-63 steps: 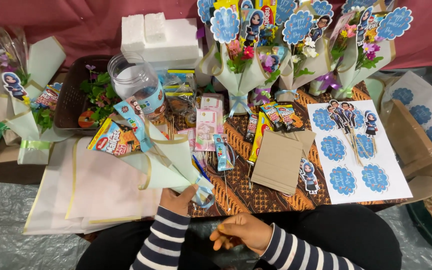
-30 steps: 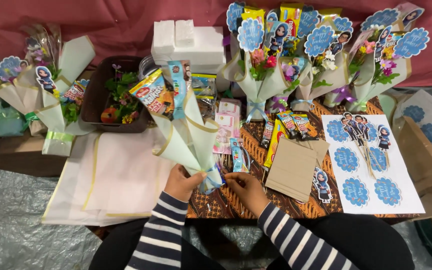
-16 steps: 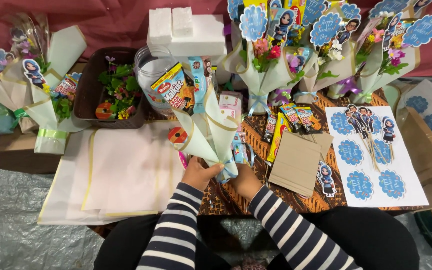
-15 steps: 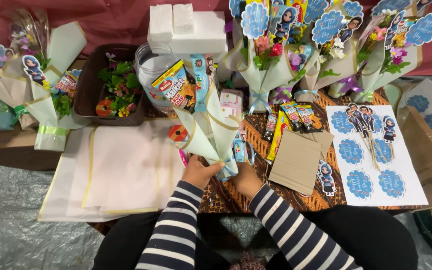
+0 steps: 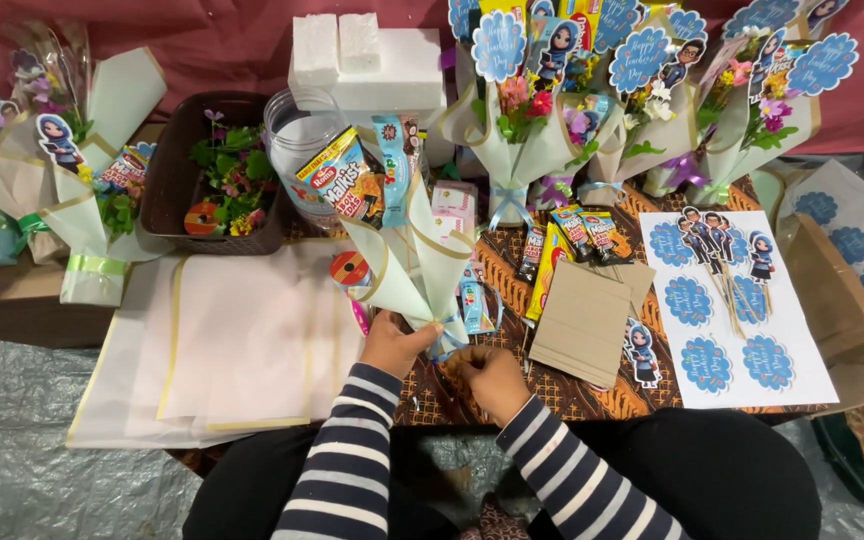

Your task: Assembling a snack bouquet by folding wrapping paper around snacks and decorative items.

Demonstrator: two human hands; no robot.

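My left hand grips the narrow bottom of a snack bouquet, a cream paper cone with gold edging that stands upright over the table edge. Snack packets stick out of its top. A light blue ribbon is wound around the cone's base. My right hand is just right of the base, fingers pinched on the end of that ribbon. Both sleeves are navy and white striped.
Cream wrapping sheets lie at the left. A brown basket of flowers, a clear jar and white foam blocks sit behind. Finished bouquets line the back. Brown cards, snack bars and blue paper toppers lie right.
The bouquet has swung from lying tilted left to standing upright in front of me. My right hand came in from the lap to the ribbon at its base.
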